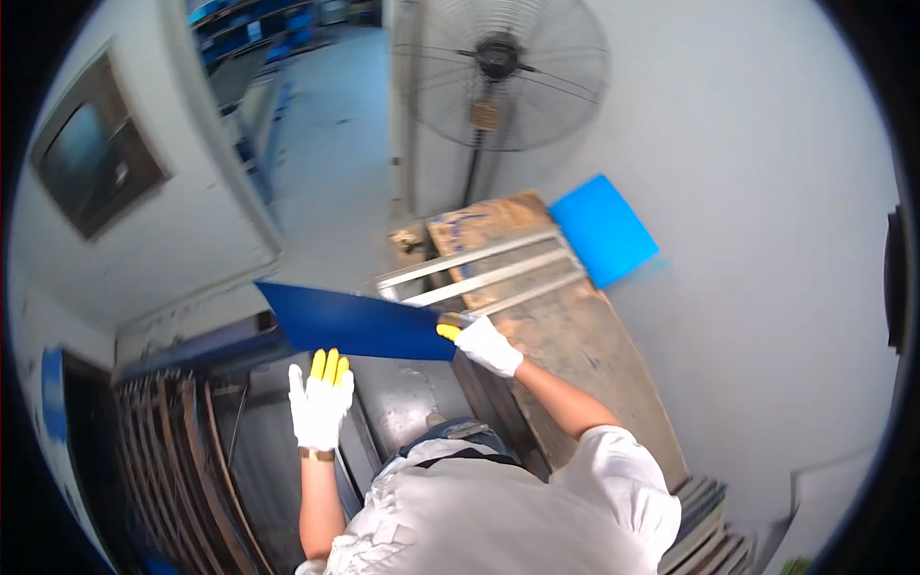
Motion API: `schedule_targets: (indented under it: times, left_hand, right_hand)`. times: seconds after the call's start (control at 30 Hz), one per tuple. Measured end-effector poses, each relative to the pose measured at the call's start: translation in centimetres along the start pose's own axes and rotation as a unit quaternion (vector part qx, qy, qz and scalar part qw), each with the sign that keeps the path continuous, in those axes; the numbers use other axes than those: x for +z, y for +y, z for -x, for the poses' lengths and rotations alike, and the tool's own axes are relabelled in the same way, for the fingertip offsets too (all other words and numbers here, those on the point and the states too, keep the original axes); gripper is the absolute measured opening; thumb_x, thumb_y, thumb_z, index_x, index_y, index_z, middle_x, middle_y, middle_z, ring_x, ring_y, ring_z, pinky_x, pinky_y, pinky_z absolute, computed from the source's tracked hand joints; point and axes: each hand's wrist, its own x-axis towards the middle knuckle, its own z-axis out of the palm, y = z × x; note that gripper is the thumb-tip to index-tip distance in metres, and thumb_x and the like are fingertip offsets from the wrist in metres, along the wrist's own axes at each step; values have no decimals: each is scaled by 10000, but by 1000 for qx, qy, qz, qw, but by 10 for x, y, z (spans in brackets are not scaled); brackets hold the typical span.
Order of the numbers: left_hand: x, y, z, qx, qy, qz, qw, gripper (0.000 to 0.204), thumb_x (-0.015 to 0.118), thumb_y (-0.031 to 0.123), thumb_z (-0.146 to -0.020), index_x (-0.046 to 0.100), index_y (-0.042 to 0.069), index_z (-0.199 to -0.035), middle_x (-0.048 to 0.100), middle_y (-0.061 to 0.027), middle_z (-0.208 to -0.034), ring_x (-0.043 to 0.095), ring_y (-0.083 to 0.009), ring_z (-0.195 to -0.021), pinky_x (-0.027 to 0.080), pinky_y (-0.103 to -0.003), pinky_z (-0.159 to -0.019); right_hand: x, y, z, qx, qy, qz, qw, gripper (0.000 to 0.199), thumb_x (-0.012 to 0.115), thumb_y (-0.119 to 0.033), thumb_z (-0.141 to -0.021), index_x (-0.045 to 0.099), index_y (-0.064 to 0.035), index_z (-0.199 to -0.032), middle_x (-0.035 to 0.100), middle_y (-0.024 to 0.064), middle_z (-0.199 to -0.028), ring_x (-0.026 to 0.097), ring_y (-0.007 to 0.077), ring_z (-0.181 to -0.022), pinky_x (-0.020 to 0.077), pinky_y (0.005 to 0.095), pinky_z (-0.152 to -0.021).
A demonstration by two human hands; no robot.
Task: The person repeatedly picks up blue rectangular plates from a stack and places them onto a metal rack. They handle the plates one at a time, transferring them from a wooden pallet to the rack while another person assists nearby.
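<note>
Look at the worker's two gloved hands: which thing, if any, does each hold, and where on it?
The right hand grips the dark blue sheet at its right-hand corner. The left hand is open just below the sheet's near edge, holding nothing.

fan (500, 72) by wall | light-blue sheet (604, 230) | metal bars (479, 273) on bench (585, 355)

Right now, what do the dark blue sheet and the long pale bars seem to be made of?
The dark blue sheet, pinched by the right hand, looks like thin rigid plastic or coated board: flat, smooth, matte. The pale bars look like bare metal, perhaps aluminium: grey with a dull shine.
</note>
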Motion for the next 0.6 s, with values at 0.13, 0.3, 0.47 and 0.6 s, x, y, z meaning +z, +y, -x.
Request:
schedule_targets:
  times: [0.13, 0.3, 0.47, 0.6]
  left_hand:
    - [-37, -45, -36, -94, 58, -45, 993, 404, 479, 358, -823, 456, 54, -1089, 491, -78, -1097, 465, -216, -995, 409, -348, -824]
    - [-81, -77, -38, -122, 164, -44, 978, 343, 487, 328, -820, 501, 44, -1011, 547, -85, -1013, 510, -232, -931, 449, -359, -760]
    - [-116, -78, -38, -82, 225, -47, 970, 298, 473, 309, -826, 528, 49, -960, 568, -85, -981, 530, -231, -903, 461, -358, -735]
    - [-126, -80, -40, -63, 244, -44, 967, 280, 460, 302, -832, 534, 56, -944, 574, -80, -968, 535, -227, -896, 469, -357, -711]
  right_hand:
    - [-94, 36, 9, -1, 156, 51, 986, 250, 561, -222, -770, 566, 11, -861, 596, 118, -735, 559, 187, -651, 434, 314, -591]
    - [-199, 82, 20, 197, 352, 205, 892, 260, 593, -219, -750, 552, 24, -830, 560, 158, -654, 521, 234, -553, 398, 354, -500]
    - [-279, 136, 1, 104, 456, 170, 867, 173, 490, -152, -796, 553, -33, -906, 567, 157, -722, 524, 268, -606, 406, 352, -559]
    - [-314, 178, -13, 112, 460, 98, 876, 137, 490, -146, -819, 560, -30, -830, 578, 146, -732, 533, 279, -626, 417, 330, -576]
